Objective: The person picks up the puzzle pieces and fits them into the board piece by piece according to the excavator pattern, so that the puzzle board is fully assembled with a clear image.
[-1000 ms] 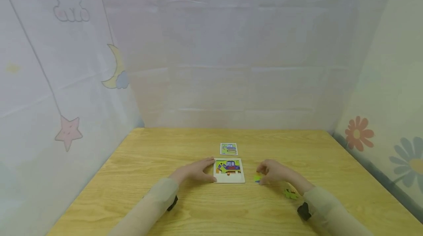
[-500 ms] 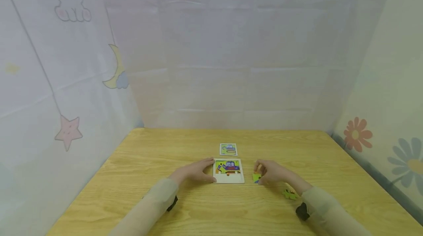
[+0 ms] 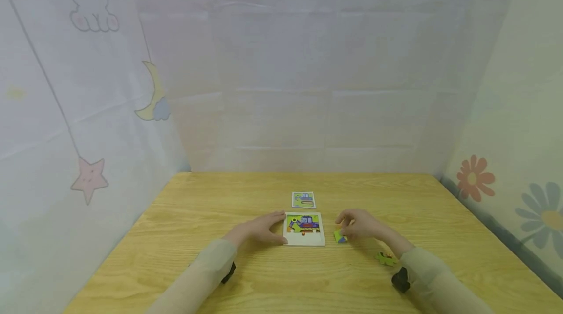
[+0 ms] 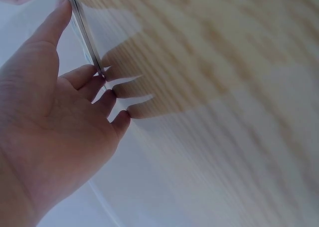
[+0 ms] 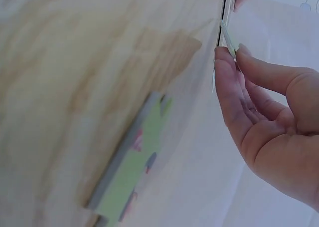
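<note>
A white-framed puzzle tray [image 3: 305, 240] lies mid-table, a digger picture filling its upper part and its lower strip bare white. My left hand [image 3: 257, 229] rests at the tray's left edge, thumb at the near corner and fingers toward the far one; in the left wrist view the thumb and fingertips [image 4: 89, 72] touch that edge. Just right of the tray, my right hand [image 3: 361, 224] pinches a green and blue puzzle piece [image 3: 340, 237] between thumb and fingers. The right wrist view has this piece [image 5: 228, 40] edge-on, tilted off the table.
Another green puzzle piece [image 3: 386, 258] lies on the table beneath the right forearm, seen close in the right wrist view. Behind the tray lies a small picture card [image 3: 303, 199] with a similar digger. Cloth walls [image 3: 281, 84] surround the wooden table [image 3: 220, 192].
My right hand has moved slightly left toward the tray with the puzzle piece, which has tilted and turned in the fingers. The left hand and the tray have stayed put.
</note>
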Demonstrator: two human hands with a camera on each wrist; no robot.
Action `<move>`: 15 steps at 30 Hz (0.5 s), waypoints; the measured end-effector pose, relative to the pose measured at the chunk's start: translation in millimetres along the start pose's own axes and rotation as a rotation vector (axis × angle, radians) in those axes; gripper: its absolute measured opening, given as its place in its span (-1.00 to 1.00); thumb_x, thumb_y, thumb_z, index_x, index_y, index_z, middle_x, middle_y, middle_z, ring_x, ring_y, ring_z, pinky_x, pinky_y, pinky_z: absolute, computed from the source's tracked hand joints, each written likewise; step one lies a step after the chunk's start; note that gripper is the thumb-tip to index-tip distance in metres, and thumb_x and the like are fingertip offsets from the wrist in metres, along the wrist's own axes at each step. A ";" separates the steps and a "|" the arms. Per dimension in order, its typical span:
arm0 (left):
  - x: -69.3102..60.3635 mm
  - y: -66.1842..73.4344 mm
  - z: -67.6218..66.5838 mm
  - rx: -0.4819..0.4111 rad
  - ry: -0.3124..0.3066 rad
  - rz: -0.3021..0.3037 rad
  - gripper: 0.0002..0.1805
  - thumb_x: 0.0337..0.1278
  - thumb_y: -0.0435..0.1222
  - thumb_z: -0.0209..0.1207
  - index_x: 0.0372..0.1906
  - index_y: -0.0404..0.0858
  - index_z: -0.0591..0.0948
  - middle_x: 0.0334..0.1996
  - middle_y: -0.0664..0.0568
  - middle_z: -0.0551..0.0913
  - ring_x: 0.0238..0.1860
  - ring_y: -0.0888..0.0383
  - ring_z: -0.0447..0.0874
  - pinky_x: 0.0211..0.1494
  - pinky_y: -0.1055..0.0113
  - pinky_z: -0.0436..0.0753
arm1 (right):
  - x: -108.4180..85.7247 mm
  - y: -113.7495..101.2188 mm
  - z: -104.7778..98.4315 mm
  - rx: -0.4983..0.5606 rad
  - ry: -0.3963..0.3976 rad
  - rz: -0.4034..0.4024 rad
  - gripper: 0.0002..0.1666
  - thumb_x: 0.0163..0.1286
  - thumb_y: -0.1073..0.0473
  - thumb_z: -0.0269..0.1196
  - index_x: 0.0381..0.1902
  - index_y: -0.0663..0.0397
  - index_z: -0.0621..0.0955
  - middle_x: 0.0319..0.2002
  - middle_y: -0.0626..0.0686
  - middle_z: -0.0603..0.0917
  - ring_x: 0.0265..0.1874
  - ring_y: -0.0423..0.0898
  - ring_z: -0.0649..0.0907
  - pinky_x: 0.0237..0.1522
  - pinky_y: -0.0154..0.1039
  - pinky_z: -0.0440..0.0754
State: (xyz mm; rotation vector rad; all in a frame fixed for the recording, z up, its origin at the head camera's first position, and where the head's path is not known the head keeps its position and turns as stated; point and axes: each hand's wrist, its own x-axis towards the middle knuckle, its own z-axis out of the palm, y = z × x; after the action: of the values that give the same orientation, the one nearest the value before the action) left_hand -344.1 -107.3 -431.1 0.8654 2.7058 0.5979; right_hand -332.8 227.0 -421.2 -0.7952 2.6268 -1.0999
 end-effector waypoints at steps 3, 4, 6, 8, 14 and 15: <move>-0.2 0.8 -0.5 0.003 0.000 -0.001 -0.12 0.12 0.02 0.21 0.43 -0.28 0.14 0.47 -0.12 0.05 0.47 -0.10 -0.01 0.48 0.00 0.07 | 1.5 0.5 -1.7 0.019 0.024 -0.003 -0.68 0.27 0.26 0.25 -0.07 0.35 0.56 -0.36 0.07 0.59 -0.46 -0.06 0.65 -0.42 -0.21 0.69; 0.0 0.8 -0.4 0.004 -0.001 -0.003 -0.12 0.12 0.03 0.21 0.43 -0.27 0.14 0.47 -0.11 0.05 0.47 -0.09 -0.01 0.48 0.00 0.08 | 2.1 0.7 -2.0 0.026 0.033 0.001 -0.68 0.27 0.25 0.25 -0.07 0.34 0.56 -0.36 0.07 0.59 -0.45 -0.07 0.65 -0.41 -0.22 0.69; 0.6 0.2 0.0 0.005 -0.002 -0.004 -0.12 0.12 0.03 0.21 0.43 -0.27 0.14 0.47 -0.10 0.05 0.47 -0.09 -0.01 0.48 0.00 0.08 | 4.1 1.4 -2.0 0.042 0.050 0.013 -0.69 0.28 0.23 0.25 -0.07 0.30 0.57 -0.34 0.06 0.58 -0.43 -0.08 0.65 -0.38 -0.22 0.70; 1.4 -0.9 0.7 0.012 -0.006 -0.006 -0.12 0.12 0.04 0.20 0.44 -0.26 0.14 0.47 -0.09 0.04 0.47 -0.08 -0.02 0.48 0.00 0.07 | 6.5 1.4 -1.4 0.058 0.064 0.021 -0.70 0.29 0.22 0.25 -0.07 0.27 0.57 -0.34 0.07 0.58 -0.42 -0.09 0.64 -0.37 -0.21 0.71; 3.0 -2.6 1.7 0.024 -0.005 -0.011 -0.13 0.13 0.05 0.19 0.44 -0.24 0.14 0.47 -0.08 0.04 0.47 -0.08 -0.02 0.48 0.00 0.08 | 13.8 -2.9 2.3 0.094 0.084 0.017 -0.70 0.28 0.20 0.26 -0.09 0.27 0.56 -0.37 0.09 0.58 -0.47 -0.11 0.63 -0.40 -0.19 0.72; 3.1 -2.6 1.8 0.023 -0.004 -0.012 -0.13 0.12 0.06 0.19 0.44 -0.24 0.15 0.47 -0.08 0.04 0.47 -0.08 -0.02 0.48 0.00 0.08 | 14.9 -4.2 3.0 0.103 0.084 0.013 -0.70 0.28 0.20 0.26 -0.09 0.27 0.56 -0.37 0.09 0.58 -0.47 -0.11 0.63 -0.40 -0.18 0.72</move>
State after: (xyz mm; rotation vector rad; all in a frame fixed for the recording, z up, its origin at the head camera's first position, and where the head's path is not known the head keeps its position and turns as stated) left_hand -347.2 -106.8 -434.2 0.8552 2.7170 0.5628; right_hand -342.5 214.6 -419.9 -0.7247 2.6132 -1.2807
